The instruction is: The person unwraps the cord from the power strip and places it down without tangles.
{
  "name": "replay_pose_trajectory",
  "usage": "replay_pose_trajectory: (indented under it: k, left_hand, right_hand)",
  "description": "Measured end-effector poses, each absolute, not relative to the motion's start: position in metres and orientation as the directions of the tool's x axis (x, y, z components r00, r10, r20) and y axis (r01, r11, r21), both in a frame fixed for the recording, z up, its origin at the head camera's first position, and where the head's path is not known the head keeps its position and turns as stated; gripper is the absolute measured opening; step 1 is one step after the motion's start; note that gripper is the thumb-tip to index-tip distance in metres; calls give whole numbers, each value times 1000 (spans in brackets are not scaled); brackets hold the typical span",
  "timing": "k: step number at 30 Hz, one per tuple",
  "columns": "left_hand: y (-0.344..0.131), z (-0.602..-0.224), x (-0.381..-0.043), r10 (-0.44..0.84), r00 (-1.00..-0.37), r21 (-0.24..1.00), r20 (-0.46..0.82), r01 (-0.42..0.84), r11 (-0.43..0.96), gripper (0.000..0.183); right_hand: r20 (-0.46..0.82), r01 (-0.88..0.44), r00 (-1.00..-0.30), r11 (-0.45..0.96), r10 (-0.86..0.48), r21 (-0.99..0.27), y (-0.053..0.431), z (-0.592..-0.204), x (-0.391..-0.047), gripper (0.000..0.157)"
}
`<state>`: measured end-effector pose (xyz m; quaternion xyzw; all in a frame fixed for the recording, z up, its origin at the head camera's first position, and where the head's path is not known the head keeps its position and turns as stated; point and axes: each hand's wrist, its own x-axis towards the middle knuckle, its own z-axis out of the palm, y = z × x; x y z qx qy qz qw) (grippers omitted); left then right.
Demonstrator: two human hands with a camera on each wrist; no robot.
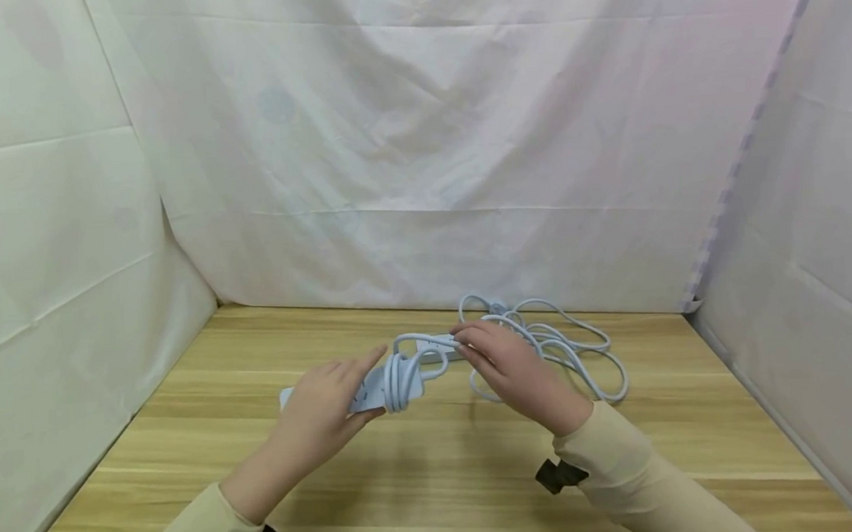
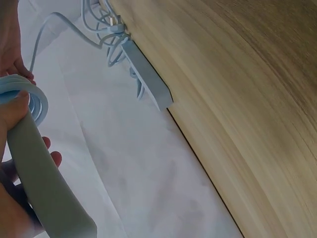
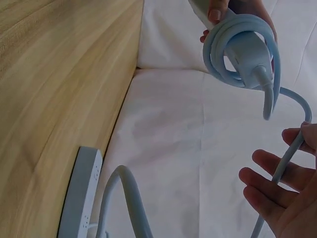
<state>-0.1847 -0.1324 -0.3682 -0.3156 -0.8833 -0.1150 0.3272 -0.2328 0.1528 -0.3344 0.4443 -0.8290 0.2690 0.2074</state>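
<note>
My left hand point(image 1: 321, 409) grips a white power strip point(image 1: 367, 395) above the table, thumb on one side and fingers on the other. Several turns of its cord point(image 1: 397, 387) wrap round the strip's right end. To the right, my right hand point(image 1: 511, 367) pinches the cord between thumb and index finger. In the right wrist view the other fingers point(image 3: 270, 191) lie spread, with the cord running across them. The strip's end, where the cord comes out point(image 3: 262, 77), pokes through the loops.
Behind the hands a second white power strip point(image 1: 432, 356) lies on the wooden table point(image 1: 426, 480). Loose loops of cord point(image 1: 603, 352) and a plug point(image 2: 116, 28) lie near it at the back right. White cloth walls point(image 1: 417, 135) stand round the table's back and sides.
</note>
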Motion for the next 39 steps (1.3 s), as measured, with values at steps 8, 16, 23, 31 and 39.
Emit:
replay_pose_trajectory:
  k: [8, 16, 23, 31, 39]
  left_hand:
    - [-130, -366, -183, 500, -509, -15, 700, 691, 723, 78]
    - [-127, -363, -184, 483, -484, -13, 730, 697, 717, 80]
    - [-125, -359, -184, 416, -526, 49, 742, 661, 749, 82]
    - [-121, -354, -184, 331, -600, 134, 728, 599, 789, 80]
    - [-116, -348, -183, 259, -658, 219, 707, 552, 804, 82]
  right_hand:
    - [454, -755, -656, 502, -603, -423, 152, -340, -239, 18]
    - [377, -680, -732, 568, -568, -464, 150, -350, -243, 14]
    - [407, -656, -755, 601, -515, -457, 149, -351, -241, 35]
    - [648, -803, -552, 542, -524, -246, 140, -352, -231, 57]
    - [591, -823, -527, 541, -611, -175, 129, -352, -218, 60]
